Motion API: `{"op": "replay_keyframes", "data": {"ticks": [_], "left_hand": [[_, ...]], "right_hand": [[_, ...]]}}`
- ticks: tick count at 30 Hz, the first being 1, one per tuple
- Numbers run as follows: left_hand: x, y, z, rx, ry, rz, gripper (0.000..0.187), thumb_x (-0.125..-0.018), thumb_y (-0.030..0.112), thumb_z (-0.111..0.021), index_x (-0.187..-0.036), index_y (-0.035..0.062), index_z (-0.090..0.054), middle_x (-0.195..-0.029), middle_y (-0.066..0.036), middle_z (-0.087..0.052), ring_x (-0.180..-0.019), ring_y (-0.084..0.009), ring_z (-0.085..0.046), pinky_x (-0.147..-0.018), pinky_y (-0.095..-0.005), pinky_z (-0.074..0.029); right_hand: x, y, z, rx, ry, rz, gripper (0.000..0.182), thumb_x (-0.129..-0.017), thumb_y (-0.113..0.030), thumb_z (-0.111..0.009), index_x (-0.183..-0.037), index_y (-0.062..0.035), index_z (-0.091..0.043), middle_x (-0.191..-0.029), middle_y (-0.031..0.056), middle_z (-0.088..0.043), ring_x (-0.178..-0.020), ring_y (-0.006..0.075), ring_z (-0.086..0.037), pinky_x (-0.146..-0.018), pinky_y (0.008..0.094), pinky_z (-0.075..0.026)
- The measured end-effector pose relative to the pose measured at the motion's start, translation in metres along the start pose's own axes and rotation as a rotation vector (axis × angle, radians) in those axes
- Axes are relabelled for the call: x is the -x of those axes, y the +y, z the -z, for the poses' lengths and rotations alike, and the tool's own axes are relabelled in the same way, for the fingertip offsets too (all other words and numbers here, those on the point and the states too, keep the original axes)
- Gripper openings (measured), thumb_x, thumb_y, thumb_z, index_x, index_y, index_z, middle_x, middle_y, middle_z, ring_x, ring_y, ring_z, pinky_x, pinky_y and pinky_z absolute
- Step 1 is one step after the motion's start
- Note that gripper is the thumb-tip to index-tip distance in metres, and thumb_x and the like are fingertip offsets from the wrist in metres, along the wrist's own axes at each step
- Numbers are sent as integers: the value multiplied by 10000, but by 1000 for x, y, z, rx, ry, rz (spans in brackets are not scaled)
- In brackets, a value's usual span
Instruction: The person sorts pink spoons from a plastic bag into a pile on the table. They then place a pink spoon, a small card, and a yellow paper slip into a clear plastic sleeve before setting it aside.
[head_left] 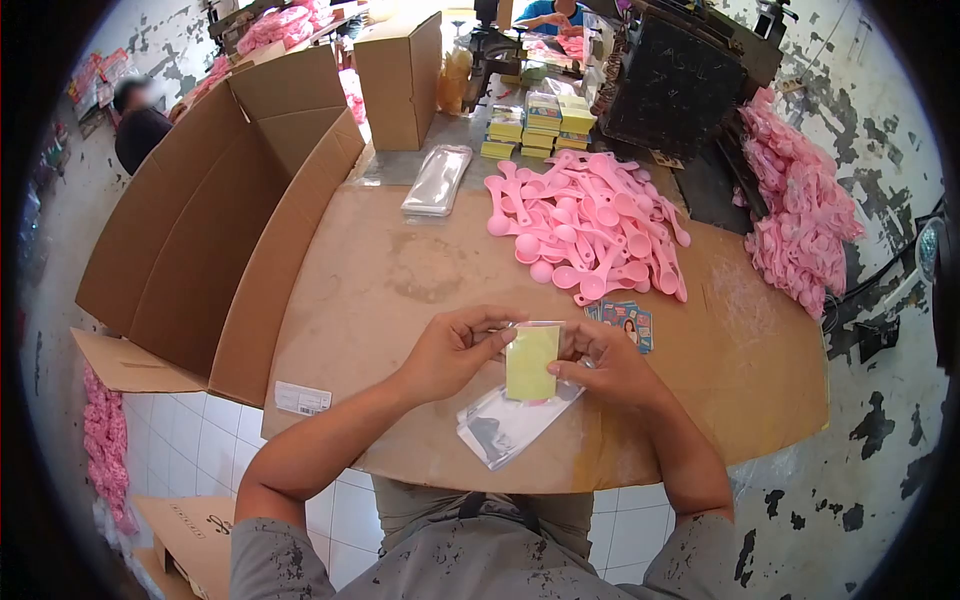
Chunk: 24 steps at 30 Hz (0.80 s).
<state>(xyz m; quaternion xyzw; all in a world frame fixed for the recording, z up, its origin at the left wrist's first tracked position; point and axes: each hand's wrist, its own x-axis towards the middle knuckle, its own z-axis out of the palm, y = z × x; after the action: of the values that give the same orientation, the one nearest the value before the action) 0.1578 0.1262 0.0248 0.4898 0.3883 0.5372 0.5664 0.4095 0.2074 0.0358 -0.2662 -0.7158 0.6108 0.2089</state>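
Note:
Pinched between both hands is a small yellow card (532, 365), held upright, with clear plastic film around its upper edge. My left hand (462, 348) grips its upper left side, thumb on the front. At its right edge, my right hand (610, 362) closes with the thumb against the card. A bit of pink shows under the card's lower edge. Just below the hands lie clear plastic bags (505, 430), flat on the cardboard-covered table. Several printed picture cards (632, 325) lie beside my right hand. Beyond them spreads a heap of pink measuring spoons (590, 220).
A large open carton (290, 230) stands at the left, and a smaller box (398, 85) behind it. Toward the back are a stack of clear bags (437, 180) and piles of cards (541, 122). Pink packed goods (800, 210) hang at the right. Other people sit farther back.

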Motion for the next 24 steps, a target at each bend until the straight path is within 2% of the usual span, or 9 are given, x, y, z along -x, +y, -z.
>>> {"op": "replay_keyframes", "data": {"ticks": [2,5,8,11,14,17,19,22,24], "left_hand": [[2,8,-8,104,50,-52,309,-1034,83,-671,-1326,-15,-648,-1099,-69,-737,-1000,-126,-712,-881,-292,-607],[0,-3,4,-142,-101,-27,381,-1030,119,-691,-1369,-8,-573,-1142,-79,-720,-1058,-139,-704,-884,-292,-600],[-3,6,29,-263,-176,221,423,-1036,143,-678,-1412,32,-519,-1245,-104,-688,-1105,-155,-689,-882,-302,-587],[-5,37,34,355,431,-413,351,-1045,137,-640,-1381,59,-573,-1276,-132,-671,-1076,-171,-697,-842,-318,-583],[-12,52,19,561,567,-582,350,-1032,191,-646,-1356,64,-610,-1251,-128,-664,-996,-200,-698,-790,-339,-582],[-9,-4,21,-448,285,-247,388,-973,249,-726,-1305,60,-663,-1204,-115,-646,-997,-236,-669,-871,-389,-563],[-2,-9,0,-737,91,-211,405,-890,299,-815,-1203,61,-719,-1122,-101,-627,-1029,-258,-623,-970,-421,-490],[-3,-15,-15,-1114,1,-360,293,-834,250,-864,-1053,86,-759,-1107,-101,-625,-1008,-262,-604,-965,-413,-457],[-4,-22,-12,-1067,-18,-391,287,-820,245,-871,-1028,84,-755,-1072,-94,-633,-982,-260,-597,-936,-410,-451]], "right_hand": [[-1,-1,1,-2,0,-38,350,-941,12,-736,-1277,24,-638,-1105,68,-710,-1008,109,-661,-849,277,-530],[0,-16,0,-91,34,52,327,-950,-7,-733,-1265,20,-646,-1075,50,-717,-990,113,-667,-855,282,-532],[2,-23,13,-4,99,180,299,-958,-55,-739,-1240,9,-666,-1080,56,-723,-963,122,-673,-860,293,-540],[11,-26,54,357,311,147,293,-945,-118,-762,-1212,-16,-693,-1093,62,-719,-958,153,-672,-874,315,-540],[22,-25,86,669,394,-32,301,-903,-153,-797,-1168,-34,-718,-1088,74,-691,-987,207,-662,-903,343,-529],[28,-22,93,898,274,10,321,-844,-146,-836,-1127,-37,-728,-1058,84,-654,-1012,253,-640,-917,374,-518],[26,-7,92,987,265,172,356,-805,-136,-858,-1122,-38,-727,-1037,85,-633,-1029,276,-626,-924,398,-511],[26,-3,94,876,252,87,385,-762,-102,-886,-1090,-28,-697,-1049,86,-635,-1002,265,-624,-913,398,-516],[22,-4,97,768,269,29,393,-744,-76,-893,-1068,-32,-674,-1040,72,-643,-998,240,-625,-902,383,-515]]}}
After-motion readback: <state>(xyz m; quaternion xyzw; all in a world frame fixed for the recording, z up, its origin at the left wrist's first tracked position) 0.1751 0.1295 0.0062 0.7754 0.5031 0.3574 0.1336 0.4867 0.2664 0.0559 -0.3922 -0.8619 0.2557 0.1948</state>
